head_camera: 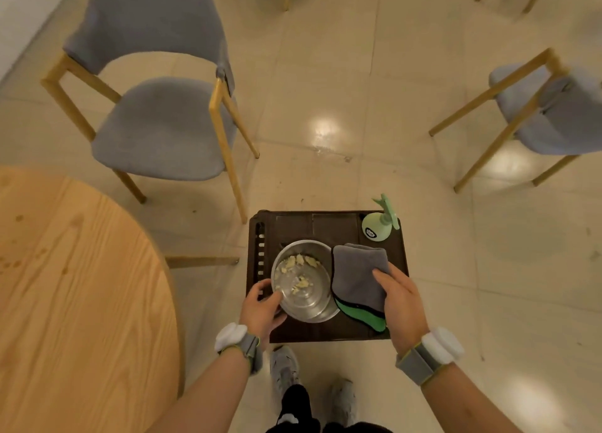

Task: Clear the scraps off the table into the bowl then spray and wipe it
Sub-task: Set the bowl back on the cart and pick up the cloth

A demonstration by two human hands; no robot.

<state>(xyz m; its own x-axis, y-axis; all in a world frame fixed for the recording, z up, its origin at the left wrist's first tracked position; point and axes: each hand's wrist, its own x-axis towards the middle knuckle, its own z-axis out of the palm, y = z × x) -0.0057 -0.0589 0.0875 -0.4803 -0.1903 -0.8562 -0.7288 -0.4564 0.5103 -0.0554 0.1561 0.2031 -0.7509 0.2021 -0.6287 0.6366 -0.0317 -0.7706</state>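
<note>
A steel bowl (304, 282) holding pale yellowish scraps (298, 263) sits tilted on a dark brown crate (293, 224) on the floor. My left hand (262, 305) grips the bowl's near left rim. My right hand (402, 302) holds a folded grey cloth with a green underside (358, 276), which lies on the crate right of the bowl. A pale green spray bottle (378, 227) stands at the crate's far right corner. The round wooden table (75, 295) fills the left; its top shows a few small dark spots.
A grey chair with wooden legs (159, 120) stands beyond the table, another grey chair (553, 113) at the right edge. Glossy beige floor tiles lie around the crate. My shoes (312, 383) stand just in front of the crate.
</note>
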